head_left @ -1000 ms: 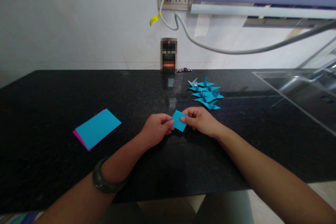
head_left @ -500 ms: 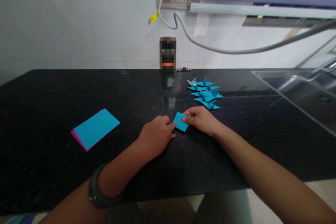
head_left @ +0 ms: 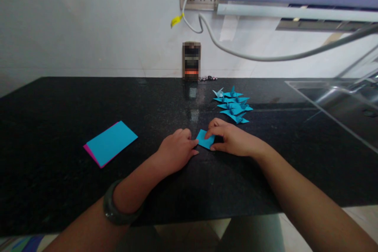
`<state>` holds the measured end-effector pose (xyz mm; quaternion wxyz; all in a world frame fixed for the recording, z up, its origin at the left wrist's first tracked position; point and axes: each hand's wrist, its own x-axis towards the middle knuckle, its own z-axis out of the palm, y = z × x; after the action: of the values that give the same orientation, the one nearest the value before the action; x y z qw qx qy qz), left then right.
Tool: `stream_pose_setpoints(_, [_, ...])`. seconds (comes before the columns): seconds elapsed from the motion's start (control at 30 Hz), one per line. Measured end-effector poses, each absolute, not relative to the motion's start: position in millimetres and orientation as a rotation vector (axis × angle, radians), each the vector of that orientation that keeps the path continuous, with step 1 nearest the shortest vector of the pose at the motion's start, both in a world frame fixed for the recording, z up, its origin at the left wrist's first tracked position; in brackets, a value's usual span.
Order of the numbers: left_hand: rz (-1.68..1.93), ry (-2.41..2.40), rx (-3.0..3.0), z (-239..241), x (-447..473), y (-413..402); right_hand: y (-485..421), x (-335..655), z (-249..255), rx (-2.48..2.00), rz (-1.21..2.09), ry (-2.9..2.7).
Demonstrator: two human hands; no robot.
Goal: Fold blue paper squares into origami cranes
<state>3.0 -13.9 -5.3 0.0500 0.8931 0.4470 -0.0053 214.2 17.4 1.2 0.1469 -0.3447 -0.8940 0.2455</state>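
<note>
A small folded square of blue paper (head_left: pixel 203 142) lies on the black counter between my two hands. The index finger of my left hand (head_left: pixel 178 145) presses on its left corner, with the thumb just below and the other fingers curled under. On the opposite side, my right hand (head_left: pixel 232 137) grips the paper. Its thumb is at the lower right corner and its fingertips rest on the upper face. Behind my right hand sit several folded paper cranes (head_left: pixel 234 107), mostly blue, with one paler crane (head_left: pixel 218 93) at the back left.
To the left lies a stack of blue and pink paper sheets (head_left: pixel 112 143). A phone-like upright object (head_left: pixel 191 61), blurred out, leans on the wall beside a beaded strand (head_left: pixel 208 78). A metal sink (head_left: pixel 351 104) is at the right, and a cable (head_left: pixel 256 56) hangs above.
My right thumb has moved from the paper's top face down to its lower right corner, and the fingers have spread over the paper. My left hand stays at the left corner. The view shifts slightly.
</note>
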Motion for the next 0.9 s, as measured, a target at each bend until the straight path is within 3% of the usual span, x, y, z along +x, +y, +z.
stream_pose_setpoints(0.33, [0.065,1.323,2.647,-7,0,-11,15,211,3,-1.010,0.622,-2.664])
stream_pose_setpoints(0.57, [0.068,1.319,2.641,-6,1,-10,10,201,-7,-1.431,0.529,-2.472])
stream_pose_setpoints(0.9, [0.116,1.297,2.615,-8,1,-9,1,208,2,-1.186,0.605,-2.618])
